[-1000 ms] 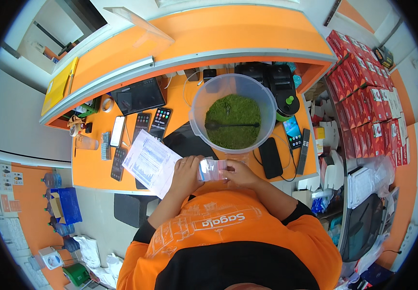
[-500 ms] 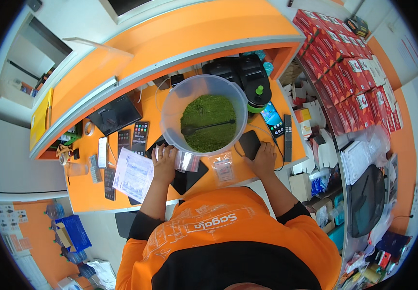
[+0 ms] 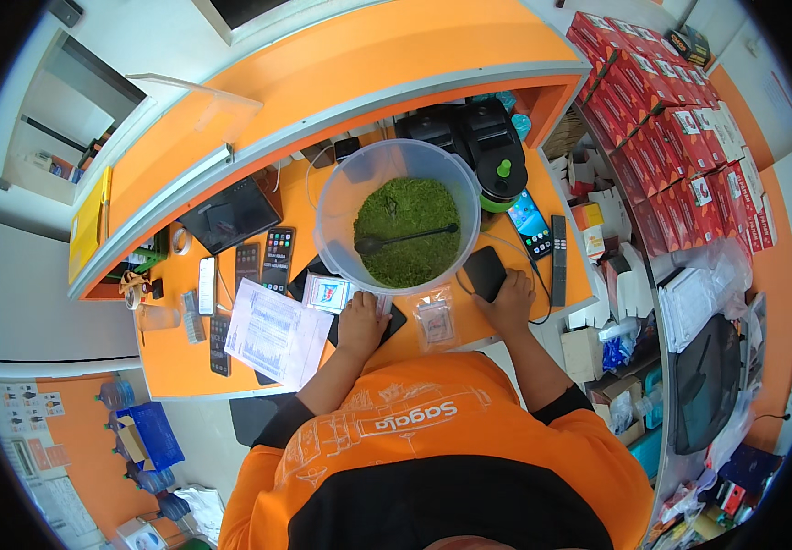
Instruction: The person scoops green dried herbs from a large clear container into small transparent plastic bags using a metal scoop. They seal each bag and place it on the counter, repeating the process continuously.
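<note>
Bright, fairly even light, soft shadows, strong fisheye bowing of the counter [image 3: 387, 53], 4 black corners.

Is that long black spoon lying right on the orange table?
No, the long black spoon rests on crumbly green material inside the round, translucent plastic tub.

This looks like a small shop or service outlet, seen from the staff side of an orange counter [image 3: 396, 46]. A raised ledge and clear upright screen [image 3: 238, 115] front the counter; smartphones [image 3: 278, 260], a tablet-like screen [image 3: 229, 216] and a printed sheet [image 3: 277, 335] lie on its lower worktop. Right of the counter, identical red boxes [image 3: 680, 137] stand stacked like stock, above crowded shelving.
</note>
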